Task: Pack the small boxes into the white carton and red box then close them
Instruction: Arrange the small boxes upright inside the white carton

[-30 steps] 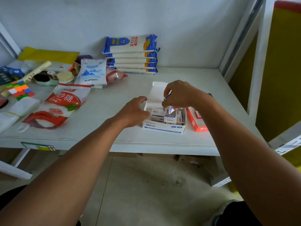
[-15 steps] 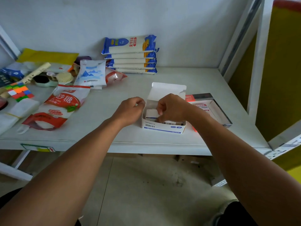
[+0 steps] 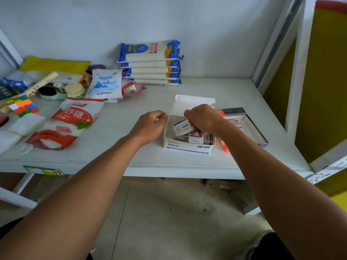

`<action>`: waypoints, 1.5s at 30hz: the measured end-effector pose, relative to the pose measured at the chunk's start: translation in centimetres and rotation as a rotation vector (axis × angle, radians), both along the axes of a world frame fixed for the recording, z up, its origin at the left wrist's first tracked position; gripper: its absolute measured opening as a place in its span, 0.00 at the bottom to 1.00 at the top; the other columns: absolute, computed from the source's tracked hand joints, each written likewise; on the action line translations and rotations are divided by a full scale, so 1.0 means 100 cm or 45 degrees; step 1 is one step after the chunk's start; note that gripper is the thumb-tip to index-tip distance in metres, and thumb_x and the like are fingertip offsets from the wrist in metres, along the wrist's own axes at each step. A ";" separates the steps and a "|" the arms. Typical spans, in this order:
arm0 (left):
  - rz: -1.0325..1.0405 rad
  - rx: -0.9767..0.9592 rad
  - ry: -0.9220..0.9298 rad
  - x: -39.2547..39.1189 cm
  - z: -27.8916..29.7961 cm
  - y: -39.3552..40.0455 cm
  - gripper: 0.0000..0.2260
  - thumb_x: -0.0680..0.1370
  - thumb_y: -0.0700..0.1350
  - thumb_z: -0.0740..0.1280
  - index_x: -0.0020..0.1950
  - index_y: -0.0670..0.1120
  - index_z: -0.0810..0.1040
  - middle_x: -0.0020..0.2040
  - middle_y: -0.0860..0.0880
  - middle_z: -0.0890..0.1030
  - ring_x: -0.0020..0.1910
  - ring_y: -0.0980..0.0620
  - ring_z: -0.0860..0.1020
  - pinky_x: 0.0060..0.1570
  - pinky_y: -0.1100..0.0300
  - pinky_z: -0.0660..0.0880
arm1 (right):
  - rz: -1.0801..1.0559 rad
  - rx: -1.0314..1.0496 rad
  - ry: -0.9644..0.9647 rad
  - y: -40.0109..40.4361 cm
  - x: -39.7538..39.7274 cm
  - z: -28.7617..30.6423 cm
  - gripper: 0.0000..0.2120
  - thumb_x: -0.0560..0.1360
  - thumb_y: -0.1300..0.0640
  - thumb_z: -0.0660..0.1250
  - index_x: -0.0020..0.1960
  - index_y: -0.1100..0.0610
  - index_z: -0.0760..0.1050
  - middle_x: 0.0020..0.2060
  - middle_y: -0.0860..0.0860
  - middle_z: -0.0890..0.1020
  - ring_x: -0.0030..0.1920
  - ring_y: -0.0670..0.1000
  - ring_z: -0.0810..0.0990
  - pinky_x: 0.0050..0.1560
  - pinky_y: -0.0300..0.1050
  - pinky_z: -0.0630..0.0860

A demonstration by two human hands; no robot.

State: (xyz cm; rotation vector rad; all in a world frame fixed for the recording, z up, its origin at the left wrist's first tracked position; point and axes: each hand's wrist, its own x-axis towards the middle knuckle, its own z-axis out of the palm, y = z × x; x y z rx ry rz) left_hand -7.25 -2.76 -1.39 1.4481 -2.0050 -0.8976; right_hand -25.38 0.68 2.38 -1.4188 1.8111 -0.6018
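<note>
The white carton (image 3: 188,148) with blue print stands open near the table's front edge, its lid flap upright at the back. Several small white-and-blue boxes (image 3: 195,139) lie inside it. My right hand (image 3: 203,118) is over the carton, gripping one small box (image 3: 183,127) tilted above the others. My left hand (image 3: 150,126) rests curled against the carton's left wall, holding nothing that I can see. The red box (image 3: 244,121) lies open just right of the carton, partly hidden behind my right forearm.
A red-and-white sugar bag (image 3: 65,124) lies at the left. A stack of blue-and-white packets (image 3: 151,62) stands by the back wall, with a white pouch (image 3: 105,85) beside it. A colourful cube (image 3: 22,106) and brushes sit far left. A shelf upright (image 3: 293,72) bounds the right.
My right hand went down into the carton and has come up holding one small box tilted. My left hand shifted slightly along the carton's left side.
</note>
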 end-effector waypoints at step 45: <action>-0.013 -0.010 -0.057 0.000 -0.003 -0.006 0.15 0.80 0.51 0.60 0.64 0.49 0.76 0.64 0.50 0.78 0.59 0.51 0.75 0.56 0.58 0.68 | 0.634 -0.182 0.471 -0.004 0.014 -0.003 0.15 0.80 0.62 0.58 0.57 0.55 0.81 0.58 0.51 0.81 0.57 0.53 0.78 0.59 0.47 0.73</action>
